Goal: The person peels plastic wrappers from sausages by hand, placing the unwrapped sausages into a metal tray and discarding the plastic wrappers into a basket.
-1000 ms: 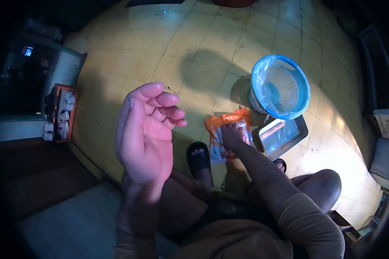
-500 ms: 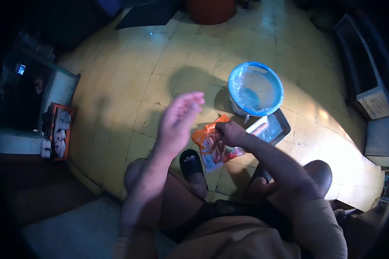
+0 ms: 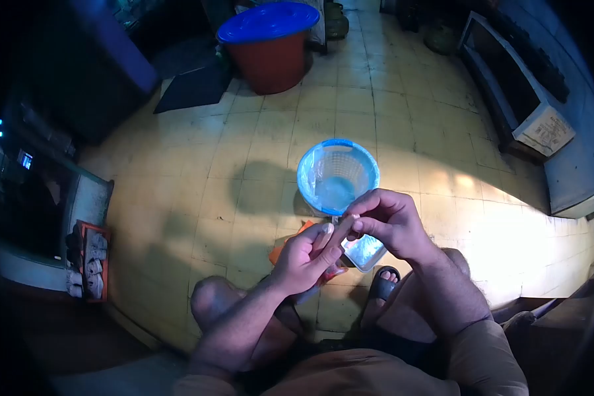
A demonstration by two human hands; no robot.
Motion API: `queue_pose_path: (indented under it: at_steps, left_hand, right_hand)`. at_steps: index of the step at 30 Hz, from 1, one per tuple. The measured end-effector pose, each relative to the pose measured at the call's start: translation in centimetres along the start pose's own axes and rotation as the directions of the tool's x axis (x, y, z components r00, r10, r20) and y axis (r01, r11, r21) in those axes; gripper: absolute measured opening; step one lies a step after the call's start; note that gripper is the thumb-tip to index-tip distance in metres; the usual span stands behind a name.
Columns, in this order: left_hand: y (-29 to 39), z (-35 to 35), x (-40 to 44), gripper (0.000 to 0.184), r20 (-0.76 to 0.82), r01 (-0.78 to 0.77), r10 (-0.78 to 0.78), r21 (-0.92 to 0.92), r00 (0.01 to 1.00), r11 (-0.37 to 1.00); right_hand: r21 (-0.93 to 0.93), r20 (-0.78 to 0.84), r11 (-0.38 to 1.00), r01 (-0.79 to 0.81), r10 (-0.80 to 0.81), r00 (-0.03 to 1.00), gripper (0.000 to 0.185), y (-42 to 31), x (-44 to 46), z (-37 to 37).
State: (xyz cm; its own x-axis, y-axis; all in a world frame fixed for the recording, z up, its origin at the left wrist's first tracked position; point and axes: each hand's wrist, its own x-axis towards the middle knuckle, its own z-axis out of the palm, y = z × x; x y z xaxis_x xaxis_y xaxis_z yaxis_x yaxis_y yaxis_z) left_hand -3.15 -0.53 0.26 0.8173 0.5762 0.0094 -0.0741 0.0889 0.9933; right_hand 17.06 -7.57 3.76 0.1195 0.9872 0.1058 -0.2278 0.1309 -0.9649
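Observation:
A slim tan sausage [image 3: 341, 232] is held up between both hands, over the floor in front of my knees. My left hand [image 3: 302, 263] is closed around its lower part, thumb along the side. With fingertips pinched, my right hand [image 3: 397, 226] grips the upper end. Below and behind my left hand lies an orange plastic packet [image 3: 282, 247], mostly hidden by that hand. A tray [image 3: 365, 256] with clear plastic in it sits under my right hand, partly covered. Just beyond the hands stands a blue-rimmed basket [image 3: 338, 142] lined with clear plastic.
A large red tub [image 3: 267, 66] with a blue lid [image 3: 270, 23] stands at the back, beside a dark mat [image 3: 191, 89]. On the left is an orange rack [image 3: 99, 264] of shoes. A white carton [image 3: 546, 130] is at the right wall.
My right hand has come up from the orange packet with a sausage. My left hand has moved in to meet it, and both now hold it. The view has tilted up.

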Motion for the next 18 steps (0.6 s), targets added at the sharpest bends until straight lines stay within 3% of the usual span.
queue_pose_path:
  at_steps: [1,3,4,7,9,11,18]
  left_hand:
    - [0.2,-0.1,0.4,0.031,0.005,-0.002,0.002,0.006,1.000,1.000]
    - [0.4,-0.3,0.8,0.022,-0.008,-0.115,0.125,0.331,0.992,0.937]
    - [0.0,-0.4,1.2,0.018,-0.011,-0.204,0.227,0.398,0.974,0.894]
    - [0.5,-0.5,1.6,0.015,-0.001,-0.213,0.237,0.439,0.971,0.873]
    - [0.4,-0.7,1.9,0.014,0.007,-0.191,0.212,0.469,0.977,0.862]
    - [0.8,-0.8,2.4,0.018,0.089,-0.314,0.333,0.618,0.939,0.721]
    - [0.4,-0.6,1.8,0.026,0.035,-0.345,0.412,0.613,0.910,0.711]
  right_hand:
    - [0.002,-0.003,1.000,0.007,-0.007,1.000,0.007,-0.1,0.1,-0.6]
    - [0.185,0.088,0.982,-0.026,0.009,0.996,0.009,-0.3,0.1,-2.0]
    - [0.198,0.106,0.977,-0.074,0.054,0.993,0.009,-0.5,0.0,-2.6]
    - [0.135,0.099,0.976,-0.169,0.156,0.983,0.008,-1.3,0.1,-2.8]
    - [0.118,0.098,0.982,-0.151,0.140,0.985,0.008,-1.3,0.0,-2.9]
    - [0.047,0.128,0.997,-0.068,0.061,0.990,0.006,-1.2,-0.2,-3.2]
    - [-0.193,0.034,0.981,-0.017,0.024,0.999,0.007,-0.5,-0.5,-1.6]
